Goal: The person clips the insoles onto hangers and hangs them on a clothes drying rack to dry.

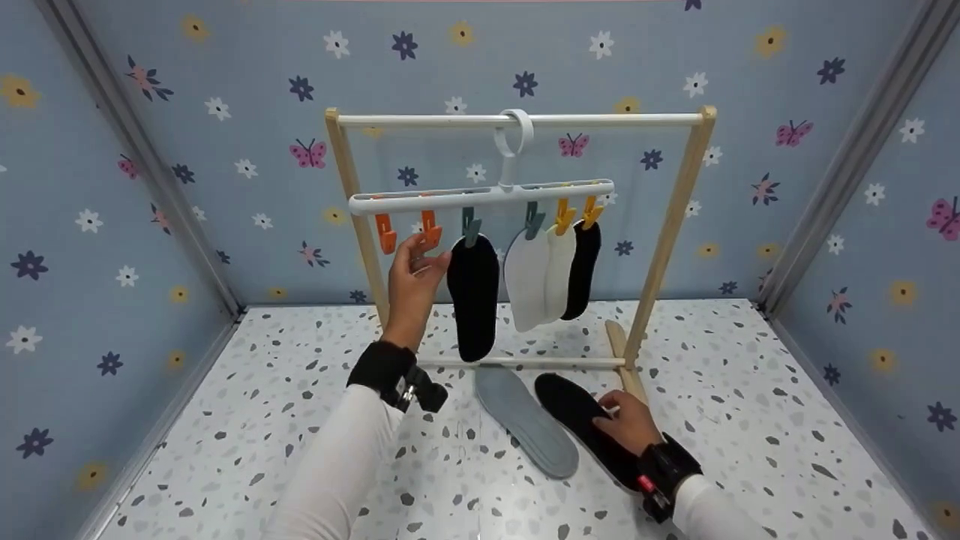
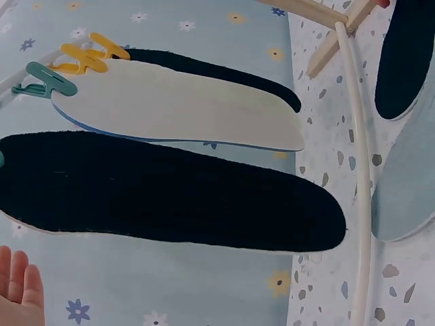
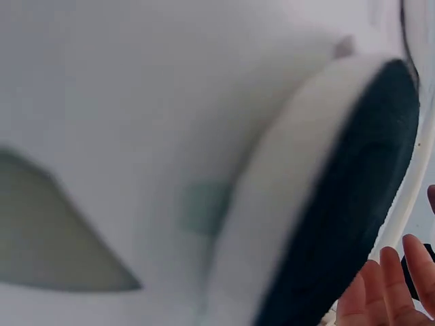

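My left hand (image 1: 416, 277) is raised at the hanger, its fingertips right at the lower end of an orange clip (image 1: 430, 229); the thumb points toward a hanging black insole (image 1: 474, 300). That insole hangs from a green clip (image 1: 470, 225). Low at the right, my right hand (image 1: 630, 424) grips the edge of another black insole (image 1: 574, 409), thumb on its dark face; its pale side shows in the right wrist view. Beside it a grey insole (image 1: 525, 424) lies on the speckled tabletop. The left wrist view shows left fingers (image 2: 19, 275) below the hanging black insole.
A white clip hanger (image 1: 480, 196) hangs on a wooden rack (image 1: 675, 232). On its right half hang a white insole (image 1: 525, 285), a cream insole (image 1: 559, 277) and a black insole (image 1: 585, 270). A second orange clip (image 1: 385, 234) is at the left end. Flowered walls stand around.
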`<action>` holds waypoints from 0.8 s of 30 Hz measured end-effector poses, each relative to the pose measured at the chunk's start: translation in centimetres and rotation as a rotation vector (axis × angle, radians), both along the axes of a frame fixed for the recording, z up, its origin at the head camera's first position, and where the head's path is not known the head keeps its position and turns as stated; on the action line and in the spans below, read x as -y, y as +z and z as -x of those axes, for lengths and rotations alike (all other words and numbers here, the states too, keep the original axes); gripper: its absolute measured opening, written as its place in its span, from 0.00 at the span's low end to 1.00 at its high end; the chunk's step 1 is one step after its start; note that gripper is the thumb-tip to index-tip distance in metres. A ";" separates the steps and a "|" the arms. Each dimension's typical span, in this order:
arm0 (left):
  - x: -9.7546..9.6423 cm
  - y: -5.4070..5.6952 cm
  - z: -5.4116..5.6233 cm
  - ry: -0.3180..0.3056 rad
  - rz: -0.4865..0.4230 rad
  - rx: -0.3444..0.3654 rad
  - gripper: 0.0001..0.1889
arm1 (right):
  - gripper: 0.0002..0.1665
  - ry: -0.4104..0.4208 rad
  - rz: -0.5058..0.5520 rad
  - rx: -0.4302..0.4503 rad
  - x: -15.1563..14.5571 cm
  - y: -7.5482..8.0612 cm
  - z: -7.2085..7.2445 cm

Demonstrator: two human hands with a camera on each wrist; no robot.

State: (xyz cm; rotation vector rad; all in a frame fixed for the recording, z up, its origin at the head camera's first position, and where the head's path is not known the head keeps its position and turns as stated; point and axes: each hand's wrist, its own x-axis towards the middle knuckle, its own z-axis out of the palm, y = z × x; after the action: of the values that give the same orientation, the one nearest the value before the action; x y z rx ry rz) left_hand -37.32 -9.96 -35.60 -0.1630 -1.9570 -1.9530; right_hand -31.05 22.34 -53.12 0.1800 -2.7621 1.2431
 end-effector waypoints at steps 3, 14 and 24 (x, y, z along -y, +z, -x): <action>0.1 0.3 -0.2 -0.009 0.012 -0.006 0.31 | 0.17 0.010 -0.053 -0.007 0.0 -0.2 -0.1; -0.4 1.7 -1.0 -0.049 0.001 -0.038 0.31 | 0.28 0.004 -0.116 0.023 0.1 -0.1 -0.4; -1.3 2.5 -1.5 0.018 -0.033 -0.104 0.26 | 0.27 -0.014 -0.101 0.089 0.2 0.6 -0.1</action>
State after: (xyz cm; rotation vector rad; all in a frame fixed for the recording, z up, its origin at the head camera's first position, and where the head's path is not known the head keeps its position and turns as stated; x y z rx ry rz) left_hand -35.84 -8.67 -33.05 -0.2329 -1.8535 -1.9242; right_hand -30.93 22.13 -52.51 0.1156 -2.8991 1.1353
